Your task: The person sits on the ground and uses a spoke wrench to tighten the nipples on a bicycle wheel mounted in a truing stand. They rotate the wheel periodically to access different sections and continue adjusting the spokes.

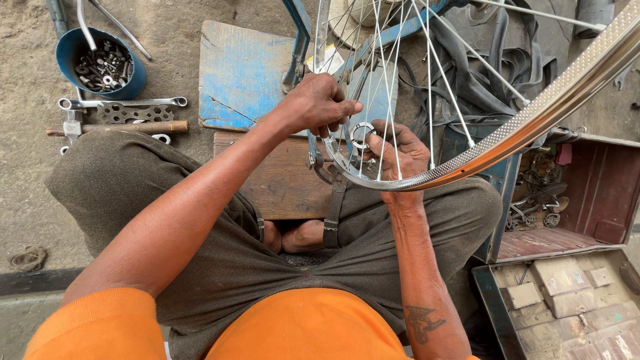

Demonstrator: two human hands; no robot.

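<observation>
- Fingers of the left hand point(319, 105) curl downward in a narrow pinch over the near edge of the bicycle wheel rim point(533, 117), fingertips bunched at the spokes point(387, 87); what they pinch is too small to tell.
- Fingers of the right hand point(399, 152) reach up through the spokes from below, thumb and forefinger closed on a small round metal spoke tool point(361, 135).
- Both hands sit close together, the tool between them, just inside the rim's lowest curve.
- The chrome rim arcs from the hands up to the right edge of the view, with a dimpled band along its face; thin silver spokes fan upward from it.
- It hangs over the lap of the person, who sits cross-legged in grey-brown trousers and an orange shirt.
- A blue truing stand point(373, 47) holds the wheel, standing beyond the hands.
- Under the stand lies a worn blue board point(240, 73), with a brown wooden plank point(280, 180) nearer the knees.
- A blue tin point(100, 63) of nuts and small parts stands far left on the ground.
- Just below the tin lie a flat wrench point(127, 103) and a wooden-handled hammer point(120, 128).
- Black inner tubes point(480, 73) are heaped behind the wheel.
- An open reddish metal toolbox point(573, 200) sits at right, and a tray point(567, 300) of worn blocks lies near it.
</observation>
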